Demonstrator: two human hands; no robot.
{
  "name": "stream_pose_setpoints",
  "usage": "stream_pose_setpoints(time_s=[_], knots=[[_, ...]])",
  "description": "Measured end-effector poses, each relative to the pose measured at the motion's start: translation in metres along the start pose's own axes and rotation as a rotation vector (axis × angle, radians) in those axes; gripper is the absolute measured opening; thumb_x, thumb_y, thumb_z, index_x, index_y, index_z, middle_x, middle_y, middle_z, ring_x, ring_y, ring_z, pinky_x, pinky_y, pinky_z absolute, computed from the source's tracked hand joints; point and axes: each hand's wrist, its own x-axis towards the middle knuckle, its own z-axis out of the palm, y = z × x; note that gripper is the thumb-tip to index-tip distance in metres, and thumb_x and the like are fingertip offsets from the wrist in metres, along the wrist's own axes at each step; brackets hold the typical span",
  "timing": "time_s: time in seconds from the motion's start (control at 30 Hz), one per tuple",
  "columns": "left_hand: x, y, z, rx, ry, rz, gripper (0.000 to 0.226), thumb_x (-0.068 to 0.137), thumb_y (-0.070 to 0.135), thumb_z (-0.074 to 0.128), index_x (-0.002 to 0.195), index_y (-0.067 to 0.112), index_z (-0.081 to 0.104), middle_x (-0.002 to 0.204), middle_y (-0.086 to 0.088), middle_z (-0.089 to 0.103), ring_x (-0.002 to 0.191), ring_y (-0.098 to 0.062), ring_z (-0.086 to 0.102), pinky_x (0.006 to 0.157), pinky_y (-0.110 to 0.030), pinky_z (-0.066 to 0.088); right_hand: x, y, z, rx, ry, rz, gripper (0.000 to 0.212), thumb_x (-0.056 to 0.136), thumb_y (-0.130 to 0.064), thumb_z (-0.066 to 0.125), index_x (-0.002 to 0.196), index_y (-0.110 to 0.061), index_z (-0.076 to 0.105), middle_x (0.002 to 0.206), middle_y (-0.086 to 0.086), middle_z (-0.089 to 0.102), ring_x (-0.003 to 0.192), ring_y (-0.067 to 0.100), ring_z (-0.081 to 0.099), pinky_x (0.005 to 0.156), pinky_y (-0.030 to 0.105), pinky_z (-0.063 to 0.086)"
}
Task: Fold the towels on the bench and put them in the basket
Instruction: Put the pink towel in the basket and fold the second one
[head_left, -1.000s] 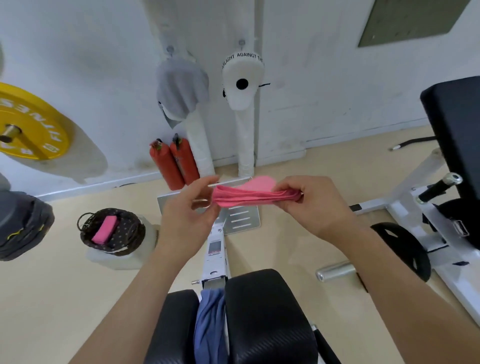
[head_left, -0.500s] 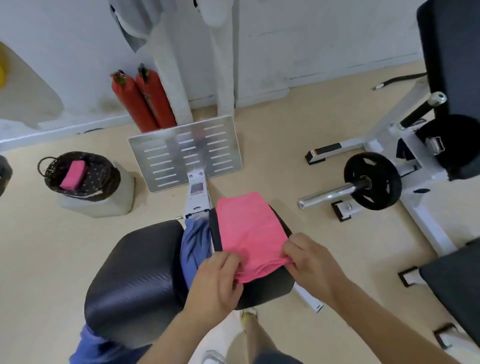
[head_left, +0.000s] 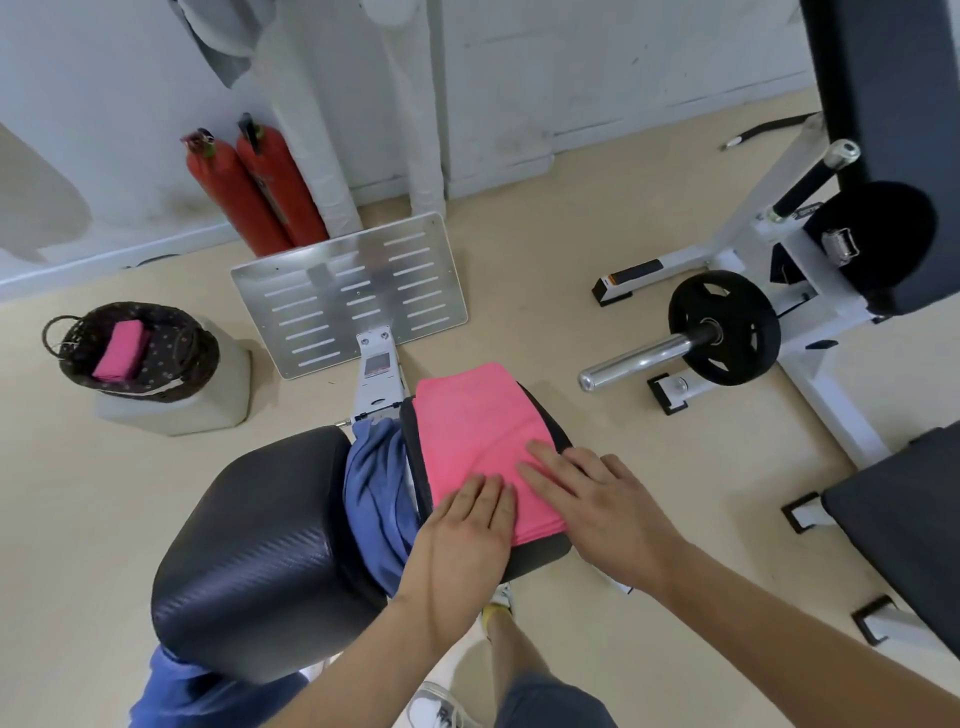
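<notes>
The pink towel (head_left: 478, 431) lies folded into a rough rectangle on the right-hand pad of the desk (head_left: 540, 553), its far end reaching just past the pad's far edge and its near end showing stacked layers. The left grip (head_left: 467, 530) and the right grip (head_left: 597, 499) both lie flat on its near part, fingers straight and slightly spread, pinching nothing. The left covers the near left corner, and the right presses the near right side and overlaps the pad's rim. The step in hand looks like smoothing the fold before doubling it again. To do it well, I judge the palms should sweep from the near edge toward the far end, pushing out the shallow diagonal creases across the middle. The layered edges should be squared up first, since thin, soft cloth like this slides on itself. The pad is black with a fine woven-looking pattern and rounded corners, and it seems slick, so pressing down is safer than pushing sideways. A blue towel (head_left: 379, 493), limp and bunched in long folds, hangs in the gap between this pad and the larger left pad, just beside the pink one, not yet folded. Far left on the floor, well apart from the desk, the dark woven basket (head_left: 176, 376) sits on a pale block (head_left: 223, 400) and holds one folded pink bundle (head_left: 122, 351), a compact brick shape worth matching.
</notes>
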Motion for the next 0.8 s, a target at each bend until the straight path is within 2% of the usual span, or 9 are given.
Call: stream_pose_setpoints(time_s=[0.1, 0.2, 0.37, 0.43, 0.5, 0.57, 0.63, 0.7, 0.8], knots=[[-0.003, 0.005, 0.002, 0.009, -0.001, -0.003, 0.048, 0.078, 0.011, 0.035, 0.108, 0.008, 0.071, 0.109, -0.009, 0.071, 0.100, -0.026, 0.069, 0.076, -0.039, 0.059, -0.006, 0.001, 0.005, -0.023, -0.073, -0.057, 0.062, 0.080, -0.017, 0.035, 0.141, -0.016, 0.044, 0.151, 0.001, 0.039, 0.139, 0.020, 0.036, 0.102, 0.037, 0.032], [-0.005, 0.010, 0.000, 0.006, 0.002, 0.024, 0.047, 0.074, 0.011, 0.036, 0.101, 0.010, 0.074, 0.101, -0.007, 0.073, 0.091, -0.023, 0.071, 0.072, -0.033, 0.060, -0.010, 0.001, 0.005, 0.003, -0.125, -0.092, 0.063, 0.078, -0.017, 0.033, 0.139, -0.016, 0.049, 0.147, 0.000, 0.046, 0.137, 0.015, 0.040, 0.108, 0.035, 0.031], [-0.008, 0.014, -0.012, -0.129, -0.122, 0.007, 0.046, 0.050, 0.003, 0.061, 0.092, 0.018, 0.073, 0.084, 0.003, 0.072, 0.065, -0.015, 0.068, 0.052, -0.022, 0.054, -0.017, 0.005, -0.003, 0.090, -0.140, -0.124, 0.059, 0.073, -0.022, 0.036, 0.125, -0.023, 0.064, 0.134, -0.007, 0.059, 0.125, 0.009, 0.054, 0.099, 0.028, 0.047], [-0.008, 0.013, -0.021, -0.283, -0.218, -0.033, 0.036, 0.068, 0.001, 0.053, 0.099, 0.015, 0.065, 0.084, 0.002, 0.064, 0.064, -0.014, 0.052, 0.059, -0.025, 0.047, -0.018, 0.006, -0.005, 0.145, -0.176, -0.099, 0.053, 0.071, -0.023, 0.038, 0.113, -0.029, 0.069, 0.121, -0.012, 0.066, 0.114, 0.007, 0.060, 0.091, 0.026, 0.052], [-0.005, 0.011, -0.027, -0.453, -0.342, -0.019, 0.015, 0.092, 0.007, 0.045, 0.096, 0.012, 0.059, 0.077, 0.007, 0.054, 0.066, -0.008, 0.036, 0.060, -0.016, 0.030, -0.016, 0.007, -0.014, 0.332, -0.298, -0.007, 0.043, 0.074, -0.019, 0.037, 0.102, -0.030, 0.069, 0.098, -0.011, 0.070, 0.093, 0.012, 0.064, 0.078, 0.025, 0.051], [-0.002, 0.008, -0.034, -0.672, -0.470, -0.071, 0.024, 0.097, 0.012, 0.045, 0.074, 0.016, 0.048, 0.062, 0.009, 0.040, 0.057, -0.008, 0.034, 0.056, -0.016, 0.027, -0.011, 0.009, -0.029, 0.595, -0.486, 0.147, 0.037, 0.080, -0.015, 0.041, 0.099, -0.025, 0.071, 0.084, -0.004, 0.068, 0.081, 0.016, 0.061, 0.073, 0.028, 0.047], [-0.001, -0.002, -0.038, -0.864, -0.526, -0.188, 0.034, 0.096, 0.014, 0.049, 0.064, 0.020, 0.041, 0.058, 0.009, 0.036, 0.050, -0.004, 0.033, 0.055, -0.021, 0.030, -0.002, 0.018, -0.039, 0.853, -0.517, 0.213, 0.022, 0.082, -0.010, 0.051, 0.089, -0.013, 0.072, 0.074, 0.003, 0.064, 0.070, 0.012, 0.058, 0.070, 0.029, 0.047], [0.001, -0.013, -0.045, -1.005, -0.473, -0.309, 0.026, 0.094, 0.022, 0.057, 0.069, 0.020, 0.053, 0.063, 0.009, 0.046, 0.054, -0.002, 0.040, 0.059, -0.022, 0.035, 0.007, 0.025, -0.052, 1.095, -0.475, 0.245, 0.010, 0.086, -0.010, 0.062, 0.088, -0.002, 0.069, 0.073, 0.004, 0.065, 0.069, 0.010, 0.059, 0.069, 0.028, 0.048], [0.012, -0.032, -0.063, -1.216, -0.257, -0.517, 0.014, 0.090, 0.028, 0.064, 0.086, 0.016, 0.069, 0.078, 0.009, 0.064, 0.067, -0.005, 0.058, 0.064, -0.019, 0.048, 0.029, 0.029, -0.062, 1.310, -0.317, 0.434, 0.014, 0.090, -0.017, 0.064, 0.100, -0.009, 0.070, 0.095, 0.003, 0.075, 0.091, 0.015, 0.070, 0.087, 0.030, 0.055]])
